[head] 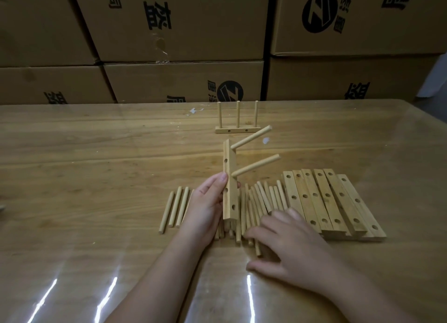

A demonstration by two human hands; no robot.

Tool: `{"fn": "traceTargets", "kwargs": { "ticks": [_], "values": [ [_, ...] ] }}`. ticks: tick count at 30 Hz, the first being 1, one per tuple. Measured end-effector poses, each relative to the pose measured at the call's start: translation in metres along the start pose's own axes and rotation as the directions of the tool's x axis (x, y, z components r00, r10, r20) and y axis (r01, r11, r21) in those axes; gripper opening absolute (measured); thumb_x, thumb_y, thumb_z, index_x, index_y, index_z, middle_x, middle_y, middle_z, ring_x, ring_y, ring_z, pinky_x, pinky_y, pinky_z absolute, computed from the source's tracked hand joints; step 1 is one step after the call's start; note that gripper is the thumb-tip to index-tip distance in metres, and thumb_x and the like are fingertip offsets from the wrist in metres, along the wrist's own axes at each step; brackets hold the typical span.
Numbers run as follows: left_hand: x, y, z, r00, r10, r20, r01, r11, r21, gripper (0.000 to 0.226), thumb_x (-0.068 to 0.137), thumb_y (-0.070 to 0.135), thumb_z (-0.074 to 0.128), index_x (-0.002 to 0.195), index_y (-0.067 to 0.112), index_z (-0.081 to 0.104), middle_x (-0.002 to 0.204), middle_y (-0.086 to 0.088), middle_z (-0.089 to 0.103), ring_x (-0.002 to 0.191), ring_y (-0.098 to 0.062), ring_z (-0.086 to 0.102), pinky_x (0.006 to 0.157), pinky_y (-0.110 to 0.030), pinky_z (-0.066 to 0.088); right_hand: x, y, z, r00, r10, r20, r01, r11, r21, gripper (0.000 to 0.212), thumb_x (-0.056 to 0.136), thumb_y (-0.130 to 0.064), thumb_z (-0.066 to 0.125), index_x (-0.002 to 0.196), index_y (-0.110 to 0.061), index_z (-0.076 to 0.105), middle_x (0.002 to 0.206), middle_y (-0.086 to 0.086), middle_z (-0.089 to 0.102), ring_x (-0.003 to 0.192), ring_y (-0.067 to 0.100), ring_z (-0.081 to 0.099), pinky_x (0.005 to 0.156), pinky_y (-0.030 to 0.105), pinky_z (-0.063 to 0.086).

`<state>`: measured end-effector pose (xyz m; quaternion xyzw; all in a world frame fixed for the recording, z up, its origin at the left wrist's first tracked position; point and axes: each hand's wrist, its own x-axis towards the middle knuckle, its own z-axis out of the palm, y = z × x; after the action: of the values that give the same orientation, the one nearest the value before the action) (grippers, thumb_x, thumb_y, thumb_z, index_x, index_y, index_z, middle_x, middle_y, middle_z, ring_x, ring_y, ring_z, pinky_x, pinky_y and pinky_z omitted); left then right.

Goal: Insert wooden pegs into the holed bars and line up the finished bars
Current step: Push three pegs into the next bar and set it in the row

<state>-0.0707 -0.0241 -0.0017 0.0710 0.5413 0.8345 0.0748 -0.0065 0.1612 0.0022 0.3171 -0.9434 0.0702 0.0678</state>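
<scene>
My left hand [205, 206] grips a wooden holed bar [229, 189], held on end above the table. Two pegs [254, 168] stick out of its upper holes toward the right; the lower hole shows bare. A pile of loose pegs [261, 199] lies on the table under and beside the bar. My right hand [287, 247] rests on the near end of that pile, fingers spread over the pegs; whether it pinches one is hidden. A finished bar with three upright pegs [238, 126] stands farther back. Several bare holed bars [331, 201] lie side by side at the right.
Three loose pegs [175, 209] lie apart at the left of the pile. The wooden table [96, 165] has a glossy cover. Stacked cardboard boxes [181, 56] form a wall right behind the table's far edge.
</scene>
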Motion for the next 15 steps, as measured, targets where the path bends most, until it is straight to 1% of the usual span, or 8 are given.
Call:
{"fn": "traceTargets", "kwargs": {
  "ticks": [2,5,9,12,15],
  "values": [
    [0.0005,-0.0013,-0.0006,1.000,0.003,0.007,-0.003,1.000,0.010,0.019,0.085,0.033,0.063,0.085,0.019,0.076,0.078,-0.002,0.072,0.070,-0.013,0.069,0.061,-0.025,0.054,0.0030,-0.0018,-0.0006,1.000,-0.009,0.007,0.009,1.000,-0.017,0.040,0.083,-0.065,0.036,0.104,-0.039,0.057,0.089,-0.018,0.053,0.085,0.005,0.047,0.079,0.026,0.037],
    [0.0014,-0.0018,-0.0015,1.000,0.008,0.010,-0.008,1.000,0.004,0.021,0.079,0.037,0.068,0.085,0.019,0.076,0.078,-0.002,0.072,0.069,-0.011,0.069,0.060,-0.024,0.054,0.0024,0.0000,0.0004,1.000,-0.007,-0.013,0.007,1.000,-0.001,0.030,0.088,-0.052,0.036,0.097,-0.038,0.060,0.087,-0.019,0.054,0.084,0.004,0.050,0.081,0.024,0.038],
    [0.0028,-0.0023,-0.0026,1.000,-0.009,0.023,0.009,1.000,0.000,0.024,0.077,0.040,0.071,0.088,0.020,0.076,0.080,-0.002,0.073,0.070,-0.011,0.069,0.059,-0.023,0.054,0.0007,0.0013,-0.0015,0.999,0.014,-0.040,-0.010,0.994,0.110,0.029,0.089,-0.049,0.037,0.102,-0.038,0.060,0.091,-0.021,0.059,0.089,-0.001,0.051,0.084,0.021,0.032],
    [0.0033,-0.0026,-0.0037,0.999,-0.017,0.031,0.017,1.000,0.003,0.027,0.075,0.044,0.074,0.088,0.020,0.076,0.082,-0.002,0.073,0.073,-0.011,0.069,0.061,-0.024,0.054,0.0014,0.0006,-0.0025,0.983,0.043,-0.180,-0.018,0.990,0.137,0.024,0.088,-0.042,0.044,0.099,-0.033,0.064,0.087,-0.022,0.062,0.082,-0.003,0.054,0.078,0.019,0.036],
    [0.0042,-0.0025,-0.0045,0.999,-0.021,0.044,0.021,1.000,0.001,0.033,0.072,0.047,0.077,0.089,0.019,0.075,0.084,-0.004,0.073,0.076,-0.015,0.069,0.065,-0.028,0.055,0.0013,0.0033,-0.0031,0.938,0.108,-0.329,-0.044,0.979,0.198,0.024,0.087,-0.038,0.048,0.097,-0.028,0.067,0.085,-0.019,0.063,0.081,-0.002,0.055,0.077,0.019,0.042]
  ]
}}
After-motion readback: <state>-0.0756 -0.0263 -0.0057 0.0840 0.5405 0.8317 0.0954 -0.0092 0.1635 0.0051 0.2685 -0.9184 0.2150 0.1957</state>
